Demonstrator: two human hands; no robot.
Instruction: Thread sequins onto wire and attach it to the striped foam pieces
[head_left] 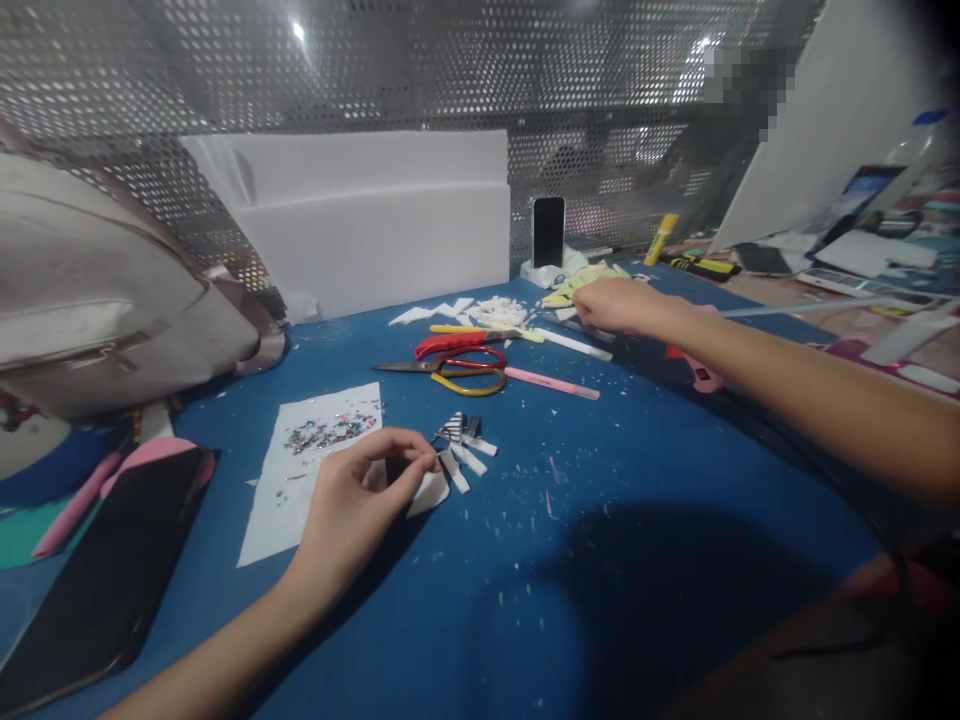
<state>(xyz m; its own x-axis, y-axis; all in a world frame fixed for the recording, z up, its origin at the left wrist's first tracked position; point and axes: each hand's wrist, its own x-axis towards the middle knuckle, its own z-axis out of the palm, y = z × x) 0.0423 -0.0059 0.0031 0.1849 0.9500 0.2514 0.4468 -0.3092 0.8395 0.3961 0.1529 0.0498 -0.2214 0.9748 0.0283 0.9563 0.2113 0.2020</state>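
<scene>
My left hand (356, 500) is pinched, thumb against forefinger, on a small paper piece with a black-and-white striped top (454, 428) and several white strips (471, 458) that fan out over the blue table. Just left of it lies a white sheet (270, 515) scattered with shiny, coloured bits. At the far side, my right hand (611, 303) is closed with its fingertips down beside yellow-green paper scraps (570, 292); whatever is in those fingers is hidden. Between the hands rest black-bladed scissors (469, 372), a red-handled tool (450, 343) and a pink pen (553, 383).
A phone (548, 232) stands upright at the back, near a yellow glue stick (661, 239). White foam board (382, 235) leans on the perforated panel. A pink glue gun (705, 372) sits under my right forearm. At left are a bag (97, 290) and a dark phone (112, 570).
</scene>
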